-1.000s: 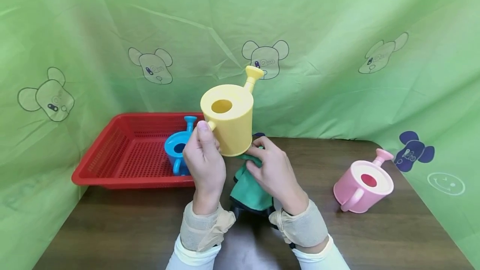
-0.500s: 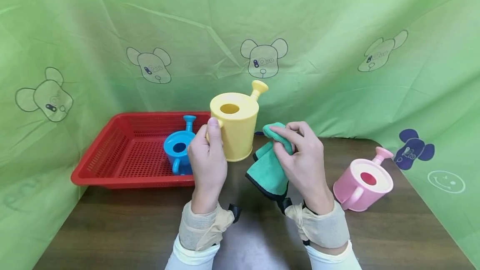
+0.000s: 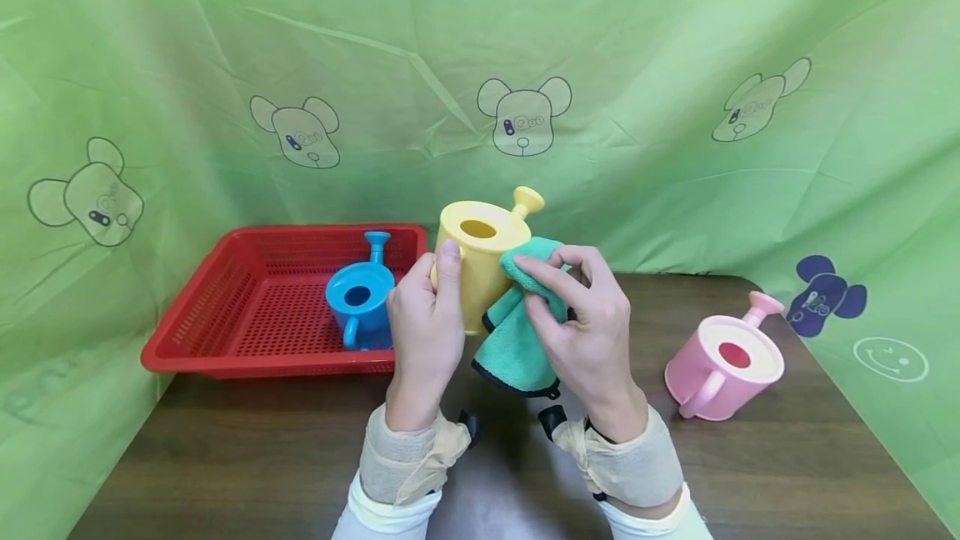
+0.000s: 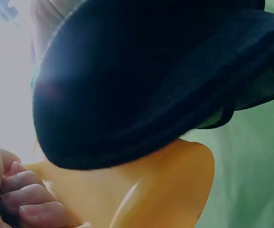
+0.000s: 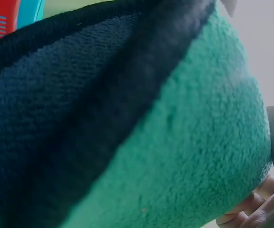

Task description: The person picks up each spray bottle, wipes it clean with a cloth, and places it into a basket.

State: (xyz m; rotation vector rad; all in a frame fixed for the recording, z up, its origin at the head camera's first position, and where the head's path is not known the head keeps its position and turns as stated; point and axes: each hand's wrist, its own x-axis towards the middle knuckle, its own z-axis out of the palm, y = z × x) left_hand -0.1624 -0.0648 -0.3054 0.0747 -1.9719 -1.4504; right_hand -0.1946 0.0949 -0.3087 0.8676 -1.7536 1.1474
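My left hand (image 3: 429,315) grips the handle of a yellow watering can (image 3: 476,273), held upright above the table with its spout pointing back and right. In the left wrist view, curled fingers (image 4: 32,199) show beside the can's yellow side. My right hand (image 3: 588,315) pinches a green cloth (image 3: 517,348) with dark edging, and its bunched top lies against the can's right side. The cloth's lower part hangs loose, covering some of the can. Green pile and black edging of the cloth fill most of the right wrist view.
A red perforated basket (image 3: 247,298) stands at the left with a blue watering can (image 3: 360,298) in it. On the right of the brown table (image 3: 787,473) stands a pink watering can (image 3: 723,369). A green printed curtain (image 3: 637,157) encloses the back and sides.
The yellow watering can has come down and a little to the right. The cloth was under the can, swung out to the right, and is now back against the can's right side.
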